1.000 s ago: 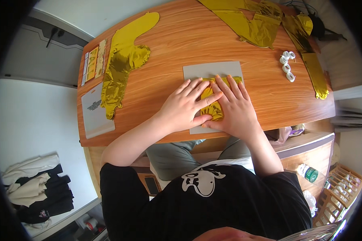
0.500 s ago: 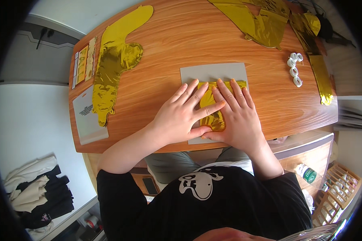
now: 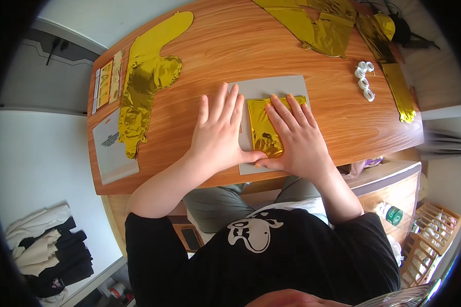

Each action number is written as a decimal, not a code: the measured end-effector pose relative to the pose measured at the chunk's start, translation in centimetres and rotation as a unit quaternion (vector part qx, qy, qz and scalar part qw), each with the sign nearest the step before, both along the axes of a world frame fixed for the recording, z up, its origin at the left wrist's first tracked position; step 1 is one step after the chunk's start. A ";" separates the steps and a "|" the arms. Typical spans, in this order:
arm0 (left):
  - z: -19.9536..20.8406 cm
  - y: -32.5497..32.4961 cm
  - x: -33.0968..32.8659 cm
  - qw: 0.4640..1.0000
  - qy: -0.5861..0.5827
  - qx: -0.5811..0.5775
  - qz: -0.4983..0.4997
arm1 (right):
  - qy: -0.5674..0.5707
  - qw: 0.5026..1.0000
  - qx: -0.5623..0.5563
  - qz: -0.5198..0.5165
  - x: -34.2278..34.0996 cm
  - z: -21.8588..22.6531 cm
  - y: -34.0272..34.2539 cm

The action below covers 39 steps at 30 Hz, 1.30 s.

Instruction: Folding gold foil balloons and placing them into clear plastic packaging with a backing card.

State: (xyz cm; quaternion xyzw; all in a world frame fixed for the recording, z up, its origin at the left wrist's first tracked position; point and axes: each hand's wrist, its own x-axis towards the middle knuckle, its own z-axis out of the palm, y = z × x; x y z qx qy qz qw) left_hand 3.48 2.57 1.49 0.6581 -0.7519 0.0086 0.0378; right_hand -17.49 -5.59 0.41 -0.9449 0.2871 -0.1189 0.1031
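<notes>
A gold foil balloon (image 3: 265, 126), folded flat into a near square, lies on a grey sheet of card (image 3: 246, 88) near the table's front edge. My right hand (image 3: 297, 138) lies flat over the right part of the folded foil, its fingers stretched out. To the left, my left hand (image 3: 217, 130) is spread, with its fingers over the card's left edge and the wood. Its thumb reaches the foil's lower left corner, close to my right thumb. Neither hand grips anything. The right side of the foil is hidden under my right hand.
A long gold foil balloon (image 3: 143, 77) lies at the left, partly over a clear plastic packet (image 3: 112, 148). Beyond it is a printed card (image 3: 106, 82). More gold foil (image 3: 333, 30) lies at the far right. White ribbon rolls (image 3: 363, 83) sit near the right edge of the wooden table (image 3: 210, 56).
My left hand has moved left off the folded foil, its fingers now pointing away from me. My right hand stays on the foil. More of the foil's left part shows.
</notes>
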 end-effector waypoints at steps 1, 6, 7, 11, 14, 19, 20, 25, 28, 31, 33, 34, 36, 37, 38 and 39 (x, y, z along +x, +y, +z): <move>0.0 -0.1 0.1 1.000 -0.004 -0.004 0.018 | 0.002 1.000 -0.003 -0.003 -0.1 0.0 0.1; -1.5 -0.4 2.0 0.995 0.053 -0.049 -0.066 | 0.007 1.000 -0.011 -0.001 -0.2 -0.6 0.4; -1.8 -0.7 2.0 0.995 0.055 -0.050 -0.069 | 0.009 1.000 -0.012 -0.004 -0.2 -0.6 0.4; -2.4 -1.2 1.2 0.975 0.147 -0.041 -0.163 | 0.009 1.000 -0.024 -0.005 -0.3 -0.9 0.4; -3.0 -1.2 1.2 0.973 0.093 -0.024 -0.210 | 0.016 0.999 -0.031 -0.008 -0.3 -0.9 0.5; -3.4 -1.0 1.4 0.977 0.022 -0.034 -0.211 | 0.006 0.998 -0.056 -0.006 -0.4 -1.6 0.4; -3.4 -0.9 1.5 0.977 0.015 -0.030 -0.210 | 0.006 0.998 -0.066 -0.006 -0.4 -1.8 0.4; -3.5 -0.9 1.6 0.977 -0.030 -0.011 -0.209 | -0.020 0.999 -0.027 0.000 -0.8 -2.3 0.1; -2.8 -0.6 1.3 0.980 -0.005 0.009 -0.200 | -0.081 0.990 0.118 -0.003 -1.0 -1.8 -0.6; -2.5 -0.7 1.0 0.979 -0.008 0.018 -0.201 | -0.241 0.914 0.325 0.021 -1.5 -2.7 -2.5; -2.3 -0.6 1.0 0.979 -0.011 0.018 -0.200 | -0.295 0.867 0.401 -0.014 -1.4 -0.8 -1.8; -2.3 -0.6 1.1 0.979 -0.010 0.022 -0.202 | -0.241 0.886 0.395 -0.010 -1.4 -1.3 -3.5; -2.0 -0.5 0.9 0.980 -0.009 0.025 -0.198 | -0.101 0.932 0.346 -0.042 -1.0 0.2 -3.5; -1.9 -0.4 0.8 0.980 -0.004 0.029 -0.197 | -0.103 0.932 0.345 -0.038 -0.4 0.3 -2.7; -1.9 -0.4 0.8 0.981 -0.007 0.029 -0.193 | -0.049 0.976 0.212 -0.027 0.2 0.4 -2.1; -1.8 -0.3 0.8 0.981 -0.001 0.031 -0.193 | 0.006 0.997 0.073 -0.017 0.6 0.4 -1.5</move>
